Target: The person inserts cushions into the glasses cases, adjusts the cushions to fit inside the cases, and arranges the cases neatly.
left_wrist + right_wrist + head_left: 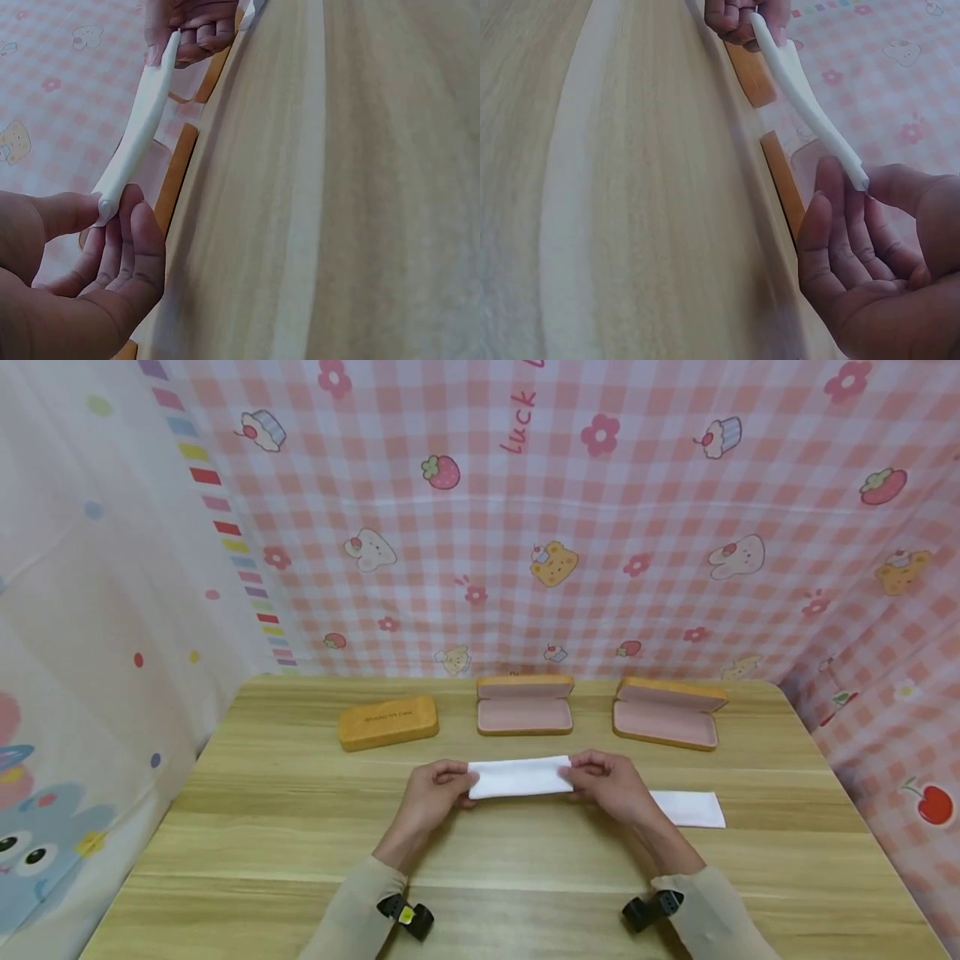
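Two hands, one folded cloth

Left hand point(433, 790) and right hand point(606, 783) each pinched an end of the white cloth point(519, 777), held just above the wooden table point(300, 827). Second cloth point(690, 808) lay flat by the right wrist (three orange cases behind, two open).

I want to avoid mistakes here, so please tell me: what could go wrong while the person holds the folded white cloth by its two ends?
1. The left hand and right hand only pinch the folded white cloth at its tips, so it may slip or unfold.
2. The cloth is held above the table, so if dropped it might land on the second white cloth.
3. The two open cases lie just behind; a forward move might knock them.
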The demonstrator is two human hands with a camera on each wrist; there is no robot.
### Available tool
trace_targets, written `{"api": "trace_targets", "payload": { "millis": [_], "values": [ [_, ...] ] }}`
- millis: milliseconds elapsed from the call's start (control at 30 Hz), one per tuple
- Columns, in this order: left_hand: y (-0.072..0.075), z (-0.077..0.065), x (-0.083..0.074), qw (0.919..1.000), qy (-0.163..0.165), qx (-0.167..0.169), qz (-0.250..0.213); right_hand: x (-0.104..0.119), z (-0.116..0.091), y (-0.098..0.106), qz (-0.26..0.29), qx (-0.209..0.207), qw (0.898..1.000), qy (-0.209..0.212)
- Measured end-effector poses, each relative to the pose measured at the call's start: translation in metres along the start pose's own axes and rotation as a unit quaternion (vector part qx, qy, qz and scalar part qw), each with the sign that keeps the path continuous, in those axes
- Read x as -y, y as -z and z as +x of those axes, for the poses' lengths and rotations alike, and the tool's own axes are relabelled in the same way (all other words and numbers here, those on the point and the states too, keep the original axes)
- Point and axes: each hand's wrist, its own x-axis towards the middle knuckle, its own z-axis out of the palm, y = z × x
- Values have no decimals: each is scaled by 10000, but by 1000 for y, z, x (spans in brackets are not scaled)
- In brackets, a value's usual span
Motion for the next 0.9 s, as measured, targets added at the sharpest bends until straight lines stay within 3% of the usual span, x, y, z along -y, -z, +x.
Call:
{"api": "trace_targets", "payload": {
  "millis": [333, 900],
  "values": [
    [-1, 8, -8, 9998, 69, -64, -175, 3, 2, 0, 306, -260, 9992, 15],
    [-5, 27, -25, 9998, -145, -65, -148, 15, 12, 10, -97, -411, 9991, 32]
  ]
}}
